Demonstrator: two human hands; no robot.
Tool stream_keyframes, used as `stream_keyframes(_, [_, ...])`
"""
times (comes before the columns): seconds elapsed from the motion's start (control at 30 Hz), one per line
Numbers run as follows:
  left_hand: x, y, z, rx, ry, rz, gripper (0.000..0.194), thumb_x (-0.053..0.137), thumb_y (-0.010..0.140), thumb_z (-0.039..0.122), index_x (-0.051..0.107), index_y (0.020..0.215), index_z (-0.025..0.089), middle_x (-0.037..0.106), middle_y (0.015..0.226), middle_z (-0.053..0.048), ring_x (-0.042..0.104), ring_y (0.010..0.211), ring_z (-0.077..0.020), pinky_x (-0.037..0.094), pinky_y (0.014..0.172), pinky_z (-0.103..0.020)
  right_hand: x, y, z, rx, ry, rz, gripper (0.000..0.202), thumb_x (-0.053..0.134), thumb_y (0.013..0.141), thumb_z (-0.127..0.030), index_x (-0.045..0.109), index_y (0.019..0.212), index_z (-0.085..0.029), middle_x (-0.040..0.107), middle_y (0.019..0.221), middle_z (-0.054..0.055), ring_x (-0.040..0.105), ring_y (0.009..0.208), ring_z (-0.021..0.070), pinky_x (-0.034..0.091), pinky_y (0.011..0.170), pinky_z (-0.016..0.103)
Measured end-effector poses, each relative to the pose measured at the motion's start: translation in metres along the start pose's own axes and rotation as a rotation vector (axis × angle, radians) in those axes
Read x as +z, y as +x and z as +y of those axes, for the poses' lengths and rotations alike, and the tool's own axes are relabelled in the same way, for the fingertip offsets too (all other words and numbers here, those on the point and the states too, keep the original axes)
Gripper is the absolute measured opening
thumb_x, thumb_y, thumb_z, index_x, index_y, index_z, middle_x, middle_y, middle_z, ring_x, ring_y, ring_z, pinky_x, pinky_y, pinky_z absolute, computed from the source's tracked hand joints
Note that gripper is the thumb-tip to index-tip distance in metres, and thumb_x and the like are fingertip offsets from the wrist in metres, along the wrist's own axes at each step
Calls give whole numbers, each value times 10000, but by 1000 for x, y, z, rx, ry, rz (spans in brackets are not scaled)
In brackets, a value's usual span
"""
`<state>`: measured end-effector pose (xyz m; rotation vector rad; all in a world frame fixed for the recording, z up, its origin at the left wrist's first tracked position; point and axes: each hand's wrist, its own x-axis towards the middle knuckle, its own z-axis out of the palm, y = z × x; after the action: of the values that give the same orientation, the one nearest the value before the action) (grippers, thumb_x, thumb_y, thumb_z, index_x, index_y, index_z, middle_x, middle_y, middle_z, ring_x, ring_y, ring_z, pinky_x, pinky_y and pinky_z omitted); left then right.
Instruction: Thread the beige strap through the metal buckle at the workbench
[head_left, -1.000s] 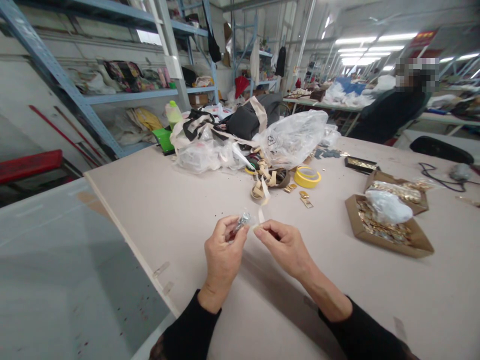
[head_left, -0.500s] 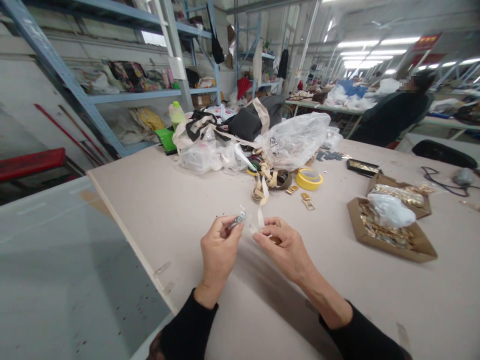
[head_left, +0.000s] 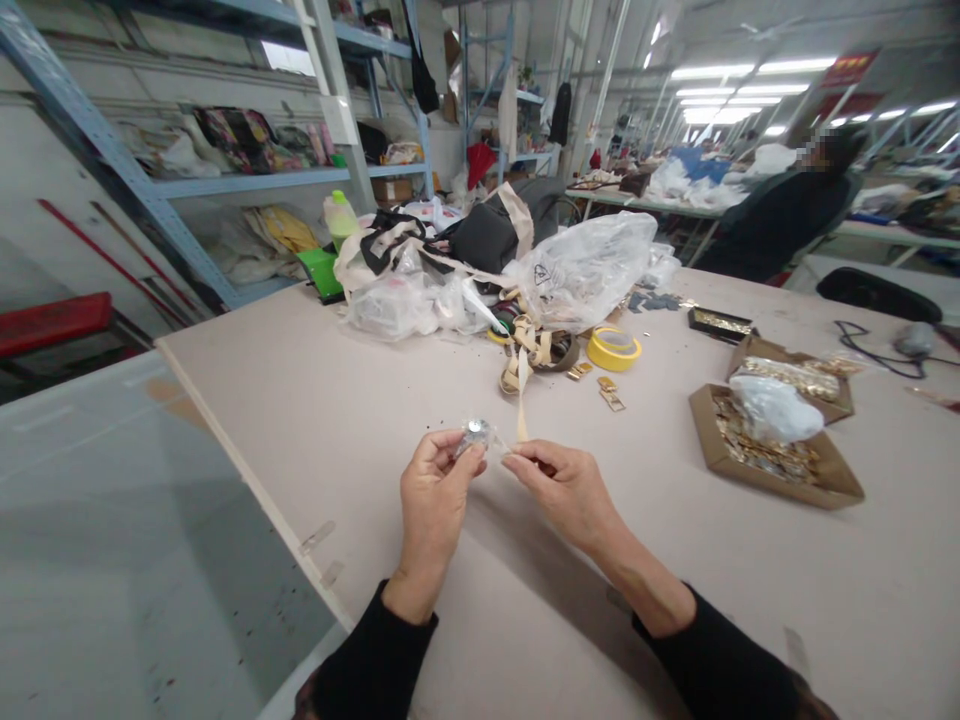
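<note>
A person wearing a head camera is looking down at their own two bare hands, which are meeting above a wide beige worktable [head_left: 315,400]. Black sleeves are covering both forearms.

The left hand [head_left: 433,495] is pinching a small silver metal fitting [head_left: 474,436] between thumb and fingertips [head_left: 450,452]; the fitting is sitting at the very tips, raised just above the tabletop, and it appears to be wrapped in a scrap of clear film. The right hand [head_left: 566,488] is closing its thumb and forefinger on the lower end of a narrow pale strip [head_left: 520,415], which is standing up from the fingertips. The two hands are almost touching, with the fitting just left of the right fingertips.

Beyond the fingers, toward the far side of the table, a tangle of beige straps [head_left: 525,355] is lying close behind the strip. Just right of that, a yellow tape roll [head_left: 613,348] is lying flat, with a few small gold clasps [head_left: 609,392] scattered between it and the hands. Further back, clear plastic bags [head_left: 585,265] and a dark bag [head_left: 487,235] are piled together.

Well to the right of the right hand, an open cardboard tray [head_left: 780,480] is holding gold hardware and a white bundle, with a second tray just behind it.

Far beyond, another person in dark clothing [head_left: 780,220] is sitting at a neighbouring table. Blue metal shelving [head_left: 225,180] is standing far to the left.
</note>
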<state>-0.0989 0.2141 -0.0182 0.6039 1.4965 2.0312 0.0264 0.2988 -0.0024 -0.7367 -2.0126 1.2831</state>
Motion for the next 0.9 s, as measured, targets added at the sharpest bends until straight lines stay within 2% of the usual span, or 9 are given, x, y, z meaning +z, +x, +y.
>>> stream_keyframes(0.17, [0,0,-3,93,103,-4,301,767,771,332,607,961,163,704,923,-47,668,842,-177,570,755,-297,1,1,-1,30,96,-4,236,605,869,-361,770,897,-194,690,779,25,582,703,189,413,652,282])
stream_keyframes(0.3, [0,0,-7,130,168,17,251,754,782,311,620,947,178,702,946,-34,662,868,-169,551,789,-279,4,3,-2,50,186,-25,265,597,858,-387,763,906,-187,633,712,11,540,663,164,409,622,270])
stream_keyframes(0.37, [1,-1,-8,145,194,25,239,749,784,310,623,941,181,703,943,-34,663,860,-167,543,788,-271,6,3,-1,134,290,-37,293,628,815,-427,752,887,-171,546,614,-14,443,536,121,350,506,240])
stream_keyframes(0.47, [3,-2,-7,182,247,28,204,732,794,297,634,934,184,707,928,-32,664,850,-162,527,780,-247,12,3,-1,350,522,-45,370,715,710,-503,707,813,-149,423,545,-59,245,416,61,198,387,210])
stream_keyframes(0.6, [2,-4,-6,294,409,38,116,691,827,263,658,918,200,708,876,-12,661,797,-144,508,733,-216,18,2,-5,508,758,-44,431,831,607,-503,654,764,-144,426,592,-70,169,405,23,145,363,188])
stream_keyframes(0.7, [1,-5,-5,443,552,17,75,652,855,215,671,927,221,704,858,3,649,756,-132,503,729,-216,19,2,-9,526,843,-48,448,873,579,-478,666,781,-135,451,634,-63,166,413,11,142,363,176])
stream_keyframes(0.77, [0,-5,-5,518,607,-27,126,623,869,181,680,968,233,707,900,-4,652,794,-141,511,771,-230,19,1,-10,525,868,-31,452,886,575,-467,677,792,-129,465,654,-55,178,421,8,150,366,172])
stream_keyframes(0.9, [1,-9,0,541,543,-132,242,613,864,166,692,1078,249,690,1064,-46,644,961,-190,529,859,-276,17,3,-8,515,889,14,444,889,585,-454,682,805,-128,430,605,-66,179,428,20,153,367,170])
